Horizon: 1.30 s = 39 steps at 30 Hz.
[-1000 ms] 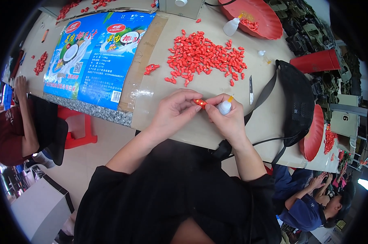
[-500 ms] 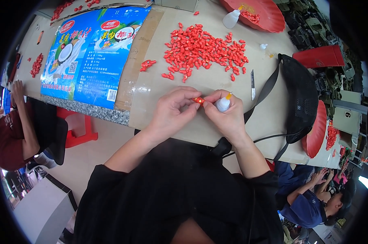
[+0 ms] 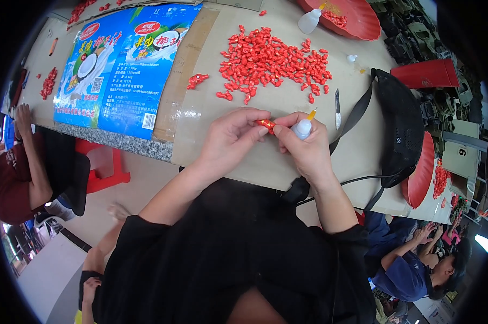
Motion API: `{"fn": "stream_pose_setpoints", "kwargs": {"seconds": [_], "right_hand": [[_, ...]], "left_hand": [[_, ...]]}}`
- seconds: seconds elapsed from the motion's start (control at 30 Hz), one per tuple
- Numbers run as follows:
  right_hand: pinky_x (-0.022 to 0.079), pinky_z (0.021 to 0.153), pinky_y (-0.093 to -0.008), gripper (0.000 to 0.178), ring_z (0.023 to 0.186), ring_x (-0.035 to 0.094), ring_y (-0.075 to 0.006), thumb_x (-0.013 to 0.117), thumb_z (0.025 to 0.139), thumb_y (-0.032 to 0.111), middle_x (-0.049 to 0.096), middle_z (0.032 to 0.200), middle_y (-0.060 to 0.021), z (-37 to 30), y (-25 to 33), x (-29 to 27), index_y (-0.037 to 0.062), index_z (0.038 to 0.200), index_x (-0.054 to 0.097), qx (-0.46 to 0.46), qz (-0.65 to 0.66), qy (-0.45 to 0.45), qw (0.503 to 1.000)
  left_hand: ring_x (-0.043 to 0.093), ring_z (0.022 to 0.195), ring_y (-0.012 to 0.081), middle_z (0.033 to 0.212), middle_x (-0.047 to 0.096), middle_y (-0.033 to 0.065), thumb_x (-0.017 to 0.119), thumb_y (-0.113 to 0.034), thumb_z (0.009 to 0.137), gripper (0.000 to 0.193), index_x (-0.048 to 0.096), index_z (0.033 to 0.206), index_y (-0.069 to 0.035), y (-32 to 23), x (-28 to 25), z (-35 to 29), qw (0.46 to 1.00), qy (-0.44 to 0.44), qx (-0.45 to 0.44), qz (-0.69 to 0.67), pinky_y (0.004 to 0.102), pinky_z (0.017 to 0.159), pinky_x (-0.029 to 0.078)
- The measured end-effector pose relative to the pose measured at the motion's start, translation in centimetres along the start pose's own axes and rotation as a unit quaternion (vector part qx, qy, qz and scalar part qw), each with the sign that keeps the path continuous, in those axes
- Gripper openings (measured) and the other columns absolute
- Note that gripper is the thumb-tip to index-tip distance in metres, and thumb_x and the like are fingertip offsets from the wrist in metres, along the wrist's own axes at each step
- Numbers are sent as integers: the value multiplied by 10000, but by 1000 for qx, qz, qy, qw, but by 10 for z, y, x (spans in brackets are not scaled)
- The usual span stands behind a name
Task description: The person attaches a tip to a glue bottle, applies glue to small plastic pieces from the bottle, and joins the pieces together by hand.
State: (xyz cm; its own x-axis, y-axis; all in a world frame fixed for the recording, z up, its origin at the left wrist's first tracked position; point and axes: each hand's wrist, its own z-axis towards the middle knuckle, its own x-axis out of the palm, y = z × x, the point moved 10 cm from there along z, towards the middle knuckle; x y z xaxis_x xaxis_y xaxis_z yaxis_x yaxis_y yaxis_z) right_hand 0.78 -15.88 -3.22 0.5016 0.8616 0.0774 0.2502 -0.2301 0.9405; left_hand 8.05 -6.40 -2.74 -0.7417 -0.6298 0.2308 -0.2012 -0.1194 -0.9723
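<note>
A small shiny red piece with gold marks [image 3: 265, 125] is pinched between the fingertips of my left hand [image 3: 227, 137]. My right hand [image 3: 313, 154] touches its right end with thumb and forefinger. That same hand also keeps a small white squeeze bottle with a yellow nozzle [image 3: 302, 129] tucked among its fingers, nozzle pointing up. Beyond both hands spreads a loose heap of small red pieces [image 3: 271, 65]. Apart from it, to the left, lies a larger red piece [image 3: 197, 81]. A thin craft knife [image 3: 338, 110] rests right of my right hand.
A flattened blue carton [image 3: 130, 70] covers the table's left part. At right sit a black bag [image 3: 400, 129] with strap and a red case [image 3: 424, 74]. Another white bottle [image 3: 309, 21] stands by a red dish [image 3: 362, 27]. People work at left and lower right.
The red piece now shows more of its length between my fingertips. My right hand and the bottle have shifted slightly right and up. Another person's arm has appeared at lower left.
</note>
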Motion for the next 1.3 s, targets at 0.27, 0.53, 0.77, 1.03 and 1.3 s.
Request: {"fn": "stream_pose_setpoints", "kwargs": {"seconds": [0.27,0.53,0.77,1.03,1.3], "right_hand": [[366,431,-187,129,484,455,-61,597,775,98,561,676,-45,-1,1,7,-19,817,564,-1,135,38,990],[357,424,-184,137,478,448,-60,601,776,121,552,656,-37,-1,1,7,-8,802,565,5,138,40,990],[361,431,-181,126,484,450,-53,610,767,108,551,657,-23,0,2,5,-4,807,567,-10,96,30,995],[413,579,-170,106,657,506,-40,615,741,47,575,741,-14,-4,8,3,1,824,568,-49,1,9,999],[417,618,-173,112,685,512,-44,618,727,28,575,759,-15,-5,8,2,1,823,567,-37,-18,2,999]], "left_hand": [[538,705,103,861,574,68,461,-63,850,248,497,1081,20,5,6,0,997,56,-52,-12,219,670,441],[528,690,96,830,573,64,463,-67,850,249,498,1081,19,4,6,1,997,56,-43,-3,216,656,436],[529,737,92,883,568,74,507,-17,813,185,524,995,11,5,3,0,997,44,-47,-35,210,674,435],[526,901,123,1035,498,94,525,53,774,145,518,909,1,-6,-1,-2,997,38,39,-50,238,796,427],[498,925,111,999,489,69,503,53,787,162,488,942,10,-8,2,-1,992,55,33,-104,243,815,411]]}}
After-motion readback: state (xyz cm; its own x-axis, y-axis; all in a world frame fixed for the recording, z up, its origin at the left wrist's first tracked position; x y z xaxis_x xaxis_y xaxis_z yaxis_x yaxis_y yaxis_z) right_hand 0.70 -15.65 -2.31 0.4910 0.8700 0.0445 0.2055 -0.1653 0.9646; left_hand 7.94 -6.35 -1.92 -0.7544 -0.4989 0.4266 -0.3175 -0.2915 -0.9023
